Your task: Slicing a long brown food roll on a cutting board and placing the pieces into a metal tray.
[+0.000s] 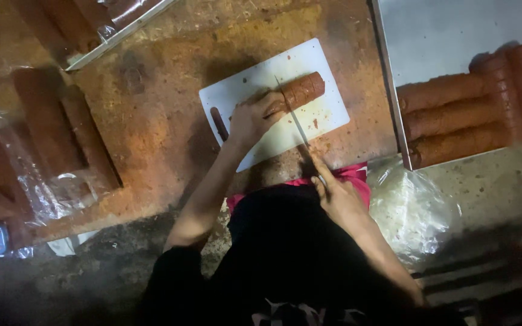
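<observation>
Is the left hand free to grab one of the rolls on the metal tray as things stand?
Probably not: the left hand is pinning the roll on the white cutting board, and the tray lies beyond the knife.

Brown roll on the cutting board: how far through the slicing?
Done: the roll shows cut lines along its exposed right part, still lying together. In hand: left hand pins the roll's left part on the white cutting board; right hand has the knife across it. Left: the stretch under the hand, plus whole rolls on the metal tray.
</observation>
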